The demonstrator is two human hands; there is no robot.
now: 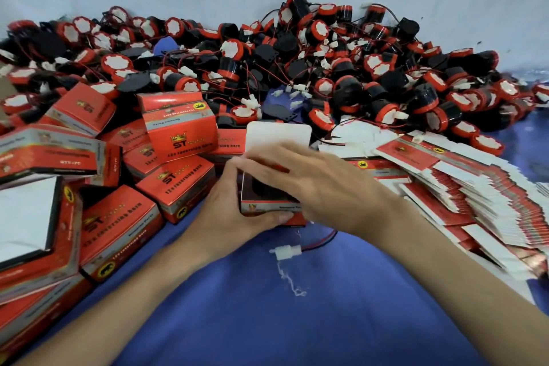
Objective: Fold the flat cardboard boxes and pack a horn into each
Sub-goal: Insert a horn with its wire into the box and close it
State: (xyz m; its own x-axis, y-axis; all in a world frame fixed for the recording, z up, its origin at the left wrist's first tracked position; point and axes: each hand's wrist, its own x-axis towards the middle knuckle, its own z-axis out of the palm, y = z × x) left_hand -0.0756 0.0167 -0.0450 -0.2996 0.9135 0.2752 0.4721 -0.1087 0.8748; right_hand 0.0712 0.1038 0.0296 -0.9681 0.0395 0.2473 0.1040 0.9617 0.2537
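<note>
A red cardboard box (269, 205) stands open on the blue cloth at the centre, its white lid flap (277, 135) raised at the back. A dark horn (264, 189) lies inside it. My left hand (228, 205) grips the box's left side and front. My right hand (312, 178) lies across the box's open top with fingers stretched out to the left. A red and black wire with a white connector (286, 253) trails out from under the box.
A big heap of black and red horns (297, 62) fills the back against a pale wall. Several folded red boxes (175, 178) are piled at the left. A stack of flat cardboard boxes (463, 187) fans out at the right. Blue cloth (267, 321) covers the foreground.
</note>
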